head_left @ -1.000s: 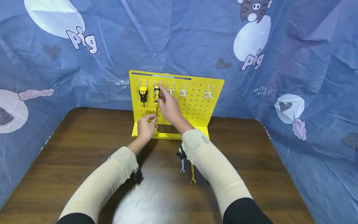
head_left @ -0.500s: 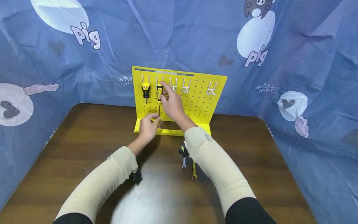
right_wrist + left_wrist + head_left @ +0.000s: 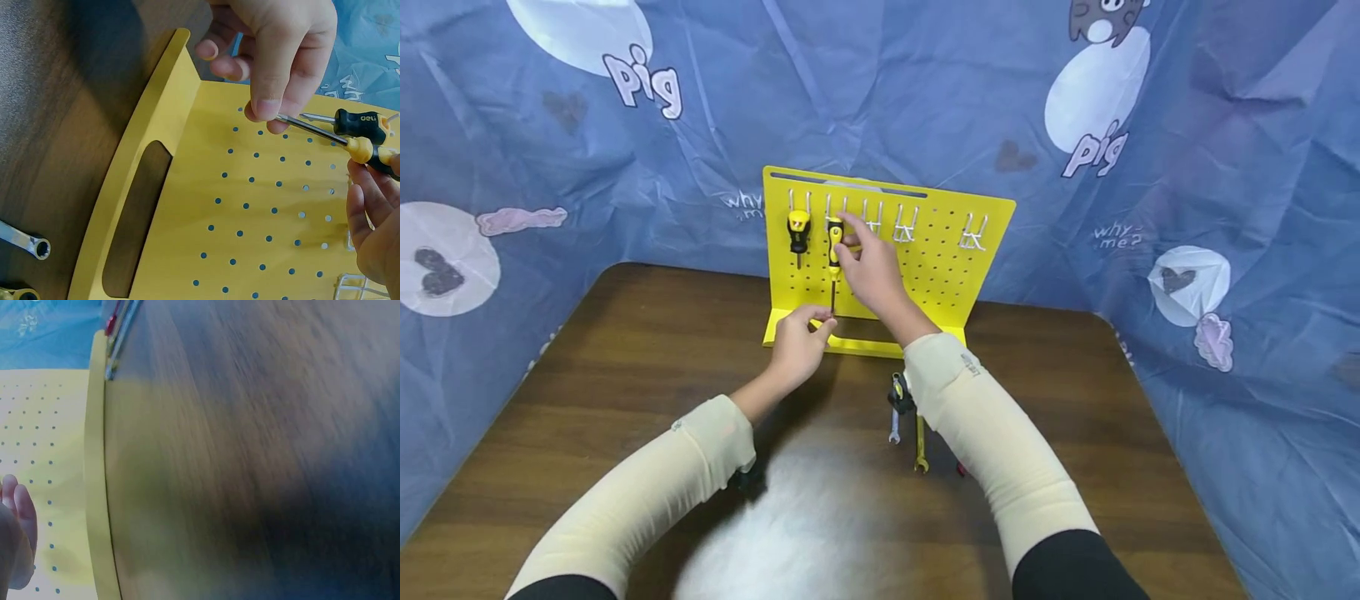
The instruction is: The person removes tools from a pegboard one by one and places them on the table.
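Two hands share the screwdriver (image 3: 834, 250) at the pegboard (image 3: 925, 275): right hand (image 3: 868, 271) pinches its handle by the hook, left hand (image 3: 797, 342) pinches the shaft tip. Keep it vertical, seating the handle squarely.

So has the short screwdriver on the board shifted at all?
No. The short screwdriver hangs from the leftmost hook of the yellow pegboard, as before; only the camera moved.

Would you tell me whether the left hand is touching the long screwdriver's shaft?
Touching: the right wrist view shows the left hand pinching the long screwdriver by its shaft.
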`<state>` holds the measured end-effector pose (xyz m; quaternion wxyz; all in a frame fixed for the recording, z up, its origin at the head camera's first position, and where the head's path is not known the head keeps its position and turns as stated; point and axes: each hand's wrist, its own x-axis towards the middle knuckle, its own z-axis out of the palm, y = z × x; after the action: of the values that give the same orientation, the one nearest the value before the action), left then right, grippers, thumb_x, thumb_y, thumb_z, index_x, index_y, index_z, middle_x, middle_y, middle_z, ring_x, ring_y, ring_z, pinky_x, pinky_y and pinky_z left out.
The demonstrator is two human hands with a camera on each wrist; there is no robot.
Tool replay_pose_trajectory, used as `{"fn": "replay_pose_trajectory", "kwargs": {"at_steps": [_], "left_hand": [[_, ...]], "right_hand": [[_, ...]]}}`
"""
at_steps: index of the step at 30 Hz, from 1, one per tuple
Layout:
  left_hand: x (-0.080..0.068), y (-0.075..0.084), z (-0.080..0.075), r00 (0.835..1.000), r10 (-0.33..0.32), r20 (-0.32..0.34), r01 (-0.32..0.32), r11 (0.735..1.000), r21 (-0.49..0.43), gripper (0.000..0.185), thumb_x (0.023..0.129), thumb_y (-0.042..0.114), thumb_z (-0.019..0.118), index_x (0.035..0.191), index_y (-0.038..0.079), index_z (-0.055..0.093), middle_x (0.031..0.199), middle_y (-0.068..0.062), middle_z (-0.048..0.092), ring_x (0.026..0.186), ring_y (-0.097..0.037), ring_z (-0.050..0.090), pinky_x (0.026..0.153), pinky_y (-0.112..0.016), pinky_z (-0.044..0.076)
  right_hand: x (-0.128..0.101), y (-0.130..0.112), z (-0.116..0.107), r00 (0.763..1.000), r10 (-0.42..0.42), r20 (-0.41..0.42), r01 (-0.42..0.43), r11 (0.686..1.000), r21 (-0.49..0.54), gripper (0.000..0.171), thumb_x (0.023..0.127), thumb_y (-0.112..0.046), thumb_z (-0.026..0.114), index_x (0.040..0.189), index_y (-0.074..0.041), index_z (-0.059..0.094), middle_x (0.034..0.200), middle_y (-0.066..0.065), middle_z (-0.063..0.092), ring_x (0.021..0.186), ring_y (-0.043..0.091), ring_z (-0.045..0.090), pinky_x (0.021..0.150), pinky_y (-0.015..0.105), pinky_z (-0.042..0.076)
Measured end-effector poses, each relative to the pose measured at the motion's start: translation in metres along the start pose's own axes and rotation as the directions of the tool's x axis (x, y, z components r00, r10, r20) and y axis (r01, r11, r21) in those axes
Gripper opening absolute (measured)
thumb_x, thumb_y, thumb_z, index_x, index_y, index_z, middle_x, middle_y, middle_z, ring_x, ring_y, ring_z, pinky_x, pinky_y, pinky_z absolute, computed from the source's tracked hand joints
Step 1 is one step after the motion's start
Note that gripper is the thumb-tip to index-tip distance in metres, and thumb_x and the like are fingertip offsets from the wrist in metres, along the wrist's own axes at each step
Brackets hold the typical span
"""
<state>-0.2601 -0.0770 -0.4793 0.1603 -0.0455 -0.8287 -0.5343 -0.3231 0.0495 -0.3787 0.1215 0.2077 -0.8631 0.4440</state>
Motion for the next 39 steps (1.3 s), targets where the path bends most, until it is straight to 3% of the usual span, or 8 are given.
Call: {"fn": "replay_pose_trajectory", "kwargs": {"at_steps": [10, 17, 21, 33, 39], "left_hand": [[0.001, 0.002, 0.0, 0.998, -0.053, 0.026, 0.054, 0.998, -0.012, 0.02, 0.096, 0.006, 0.069, 0.112, -0.004, 0.072, 0.103, -0.015, 0.073, 0.063, -0.02, 0.065, 0.054, -0.024, 0.051], [0.007, -0.005, 0.007, 0.992, -0.122, 0.027, 0.124, 0.99, -0.066, 0.015, 0.096, 0.004, 0.068, 0.109, -0.002, 0.072, 0.107, -0.015, 0.073, 0.063, -0.019, 0.067, 0.056, -0.025, 0.055], [0.01, -0.005, 0.008, 0.992, -0.124, 0.016, 0.125, 0.988, -0.09, 0.014, 0.096, 0.003, 0.068, 0.108, -0.003, 0.072, 0.107, -0.016, 0.073, 0.064, -0.021, 0.068, 0.058, -0.026, 0.057], [0.001, 0.0, -0.008, 0.993, -0.113, 0.01, 0.114, 0.992, -0.048, 0.015, 0.095, 0.002, 0.067, 0.108, -0.004, 0.072, 0.104, -0.018, 0.071, 0.06, -0.016, 0.065, 0.053, -0.022, 0.051], [0.002, 0.005, -0.007, 0.993, -0.111, 0.04, 0.114, 0.991, -0.068, 0.016, 0.096, 0.004, 0.066, 0.11, -0.004, 0.072, 0.105, -0.018, 0.07, 0.062, -0.016, 0.065, 0.054, -0.023, 0.052]], "right_hand": [[-0.001, -0.005, 0.003, 0.999, 0.035, 0.019, -0.034, 0.998, -0.043, 0.049, 0.105, -0.018, 0.056, 0.151, -0.02, 0.043, 0.117, 0.011, 0.067, 0.074, 0.014, 0.067, 0.051, 0.029, 0.049], [-0.001, -0.003, 0.008, 0.999, 0.046, 0.018, -0.044, 0.994, -0.098, 0.048, 0.105, -0.019, 0.055, 0.152, -0.02, 0.042, 0.12, 0.01, 0.067, 0.067, 0.015, 0.064, 0.048, 0.028, 0.045], [0.001, -0.003, 0.008, 0.999, 0.042, 0.01, -0.04, 0.992, -0.116, 0.048, 0.105, -0.019, 0.054, 0.151, -0.019, 0.042, 0.122, 0.011, 0.066, 0.063, 0.015, 0.063, 0.049, 0.028, 0.045], [-0.001, -0.011, 0.011, 0.997, 0.072, 0.029, -0.071, 0.996, -0.047, 0.048, 0.105, -0.018, 0.054, 0.151, -0.019, 0.041, 0.123, 0.011, 0.063, 0.076, 0.014, 0.067, 0.05, 0.027, 0.047], [0.001, -0.01, 0.008, 0.996, 0.087, 0.009, -0.087, 0.995, -0.054, 0.048, 0.105, -0.017, 0.055, 0.151, -0.02, 0.042, 0.123, 0.01, 0.063, 0.085, 0.015, 0.069, 0.056, 0.026, 0.051]]}}
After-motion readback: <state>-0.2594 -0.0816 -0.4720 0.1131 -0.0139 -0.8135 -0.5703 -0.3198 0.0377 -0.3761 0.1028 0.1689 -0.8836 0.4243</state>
